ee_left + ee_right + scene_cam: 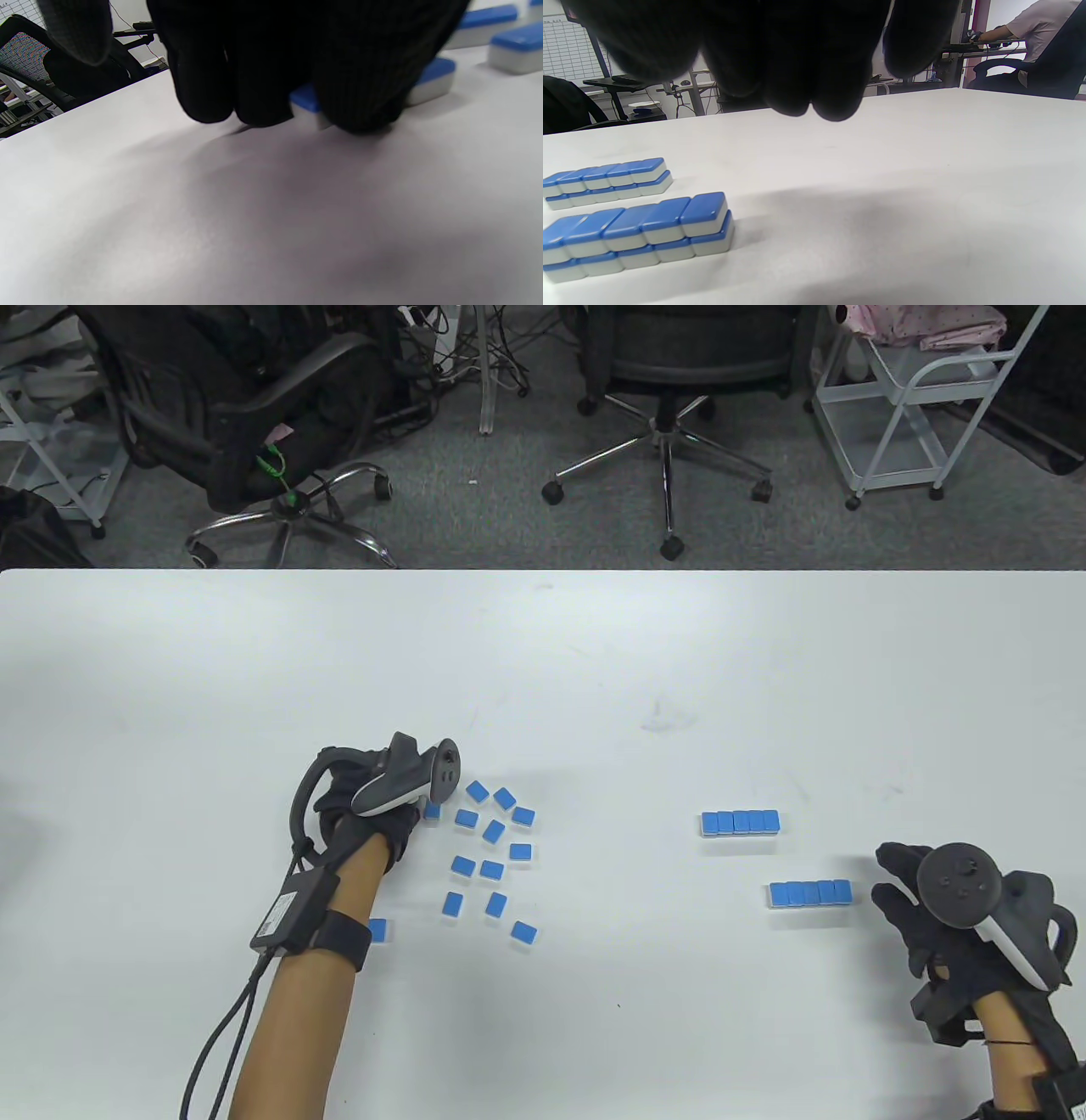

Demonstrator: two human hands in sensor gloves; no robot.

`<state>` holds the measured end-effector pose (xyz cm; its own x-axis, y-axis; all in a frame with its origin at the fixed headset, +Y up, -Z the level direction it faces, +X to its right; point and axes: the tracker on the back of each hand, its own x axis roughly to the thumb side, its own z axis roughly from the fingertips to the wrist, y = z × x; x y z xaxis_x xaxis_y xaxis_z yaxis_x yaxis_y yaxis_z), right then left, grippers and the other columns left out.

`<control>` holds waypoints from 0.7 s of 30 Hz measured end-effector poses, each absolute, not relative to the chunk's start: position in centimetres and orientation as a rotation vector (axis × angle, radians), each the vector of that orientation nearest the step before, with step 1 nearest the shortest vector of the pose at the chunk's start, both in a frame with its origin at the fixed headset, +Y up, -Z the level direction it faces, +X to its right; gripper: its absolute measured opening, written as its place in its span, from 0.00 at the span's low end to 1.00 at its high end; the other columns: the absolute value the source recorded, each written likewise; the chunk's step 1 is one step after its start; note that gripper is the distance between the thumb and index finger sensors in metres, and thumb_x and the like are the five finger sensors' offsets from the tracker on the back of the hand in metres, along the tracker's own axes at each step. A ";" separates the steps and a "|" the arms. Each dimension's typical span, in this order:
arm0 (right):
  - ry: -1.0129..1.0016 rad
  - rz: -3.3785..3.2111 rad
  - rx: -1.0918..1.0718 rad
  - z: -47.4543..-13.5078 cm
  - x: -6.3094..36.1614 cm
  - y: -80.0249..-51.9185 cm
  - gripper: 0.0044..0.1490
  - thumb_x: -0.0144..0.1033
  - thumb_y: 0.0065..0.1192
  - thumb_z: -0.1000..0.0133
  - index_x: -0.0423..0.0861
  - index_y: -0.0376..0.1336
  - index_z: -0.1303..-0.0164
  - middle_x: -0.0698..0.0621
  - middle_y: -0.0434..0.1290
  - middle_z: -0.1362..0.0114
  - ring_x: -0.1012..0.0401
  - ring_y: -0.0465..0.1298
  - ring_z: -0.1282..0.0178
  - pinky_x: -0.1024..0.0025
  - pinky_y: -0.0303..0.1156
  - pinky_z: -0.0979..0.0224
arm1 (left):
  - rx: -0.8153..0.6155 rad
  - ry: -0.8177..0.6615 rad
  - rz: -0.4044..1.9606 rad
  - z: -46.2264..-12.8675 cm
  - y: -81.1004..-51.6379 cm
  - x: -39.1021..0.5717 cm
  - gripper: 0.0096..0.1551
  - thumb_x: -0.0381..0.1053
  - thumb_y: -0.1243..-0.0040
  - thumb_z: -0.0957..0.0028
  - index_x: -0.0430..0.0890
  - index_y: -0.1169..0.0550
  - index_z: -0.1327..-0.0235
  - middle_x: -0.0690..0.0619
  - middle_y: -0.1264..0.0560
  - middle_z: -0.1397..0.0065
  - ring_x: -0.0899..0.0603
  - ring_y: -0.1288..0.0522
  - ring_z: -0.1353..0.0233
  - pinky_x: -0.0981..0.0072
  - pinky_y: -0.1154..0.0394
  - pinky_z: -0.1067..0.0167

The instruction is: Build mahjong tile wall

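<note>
left fingers (pixel 360 84) pinching a half-hidden tile (pixel 305 99), right fingers (pixel 814 63) curled, holding nothing, near stacked rows (pixel 640 233)

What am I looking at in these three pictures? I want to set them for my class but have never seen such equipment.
Nothing here is a robot: these are a person's two hands in black sensor gloves, with a tracker strapped to the back of each. One camera looks down at the white table; the other two sit on the wrists, so dark fingers hang in from the top. The left hand touches a loose tile at the edge of the scattered tiles. The right hand holds nothing, beside the near wall; the far wall lies beyond. Both walls are two tiles high.
</note>
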<state>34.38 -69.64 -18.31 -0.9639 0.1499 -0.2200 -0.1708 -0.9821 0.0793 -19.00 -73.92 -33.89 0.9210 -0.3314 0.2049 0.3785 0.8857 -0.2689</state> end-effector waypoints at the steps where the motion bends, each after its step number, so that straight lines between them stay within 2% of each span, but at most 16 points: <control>1: 0.147 2.959 -0.319 -18.3 34.4 -69.6 0.36 0.55 0.61 0.57 0.58 0.64 0.36 0.53 0.72 0.26 0.52 0.74 0.26 0.43 0.62 0.19 | -0.318 -0.150 -0.359 -33.9 -74.0 -19.3 0.32 0.59 0.28 0.53 0.55 0.22 0.33 0.56 0.20 0.32 0.43 0.22 0.29 0.24 0.36 0.27; 4: 0.145 2.959 -0.315 -18.3 34.3 -69.6 0.36 0.55 0.61 0.57 0.58 0.64 0.36 0.53 0.73 0.26 0.52 0.74 0.26 0.43 0.62 0.19 | -0.336 -0.147 -0.291 -33.6 -74.0 -20.0 0.33 0.58 0.28 0.53 0.52 0.22 0.34 0.53 0.20 0.32 0.41 0.22 0.30 0.23 0.37 0.28; 8: 0.146 2.959 -0.309 -18.4 34.3 -69.7 0.36 0.55 0.61 0.57 0.58 0.64 0.37 0.53 0.72 0.26 0.52 0.74 0.26 0.43 0.62 0.19 | -0.334 -0.176 -0.266 -31.8 -72.9 -21.5 0.33 0.59 0.29 0.53 0.53 0.22 0.33 0.54 0.21 0.31 0.41 0.23 0.29 0.22 0.38 0.28; 14: 0.139 2.960 -0.305 -18.5 34.2 -69.6 0.36 0.55 0.61 0.57 0.58 0.64 0.36 0.53 0.72 0.26 0.52 0.74 0.26 0.43 0.62 0.19 | -0.219 -0.243 -0.142 -25.9 -69.3 -25.1 0.34 0.58 0.29 0.52 0.53 0.24 0.31 0.53 0.24 0.28 0.40 0.26 0.25 0.20 0.41 0.28; 17: 0.136 2.962 -0.305 -18.5 34.2 -69.6 0.36 0.55 0.61 0.57 0.58 0.64 0.37 0.53 0.73 0.26 0.52 0.74 0.26 0.43 0.62 0.19 | -0.164 -0.260 -0.107 -22.8 -68.5 -26.8 0.34 0.58 0.29 0.52 0.54 0.24 0.31 0.53 0.26 0.26 0.39 0.29 0.22 0.19 0.44 0.28; 21: 0.142 2.953 -0.316 -18.4 34.3 -69.7 0.36 0.55 0.61 0.57 0.58 0.64 0.36 0.53 0.72 0.26 0.52 0.74 0.26 0.43 0.62 0.19 | -0.134 -0.273 -0.098 -19.7 -69.1 -28.2 0.34 0.58 0.29 0.52 0.55 0.24 0.31 0.53 0.29 0.23 0.38 0.32 0.20 0.18 0.47 0.27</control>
<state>34.29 -69.67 -18.41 -0.9635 0.1562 -0.2175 -0.1764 -0.9813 0.0766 -28.15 -69.08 -19.65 0.9583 -0.0779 0.2750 0.1141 0.9864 -0.1183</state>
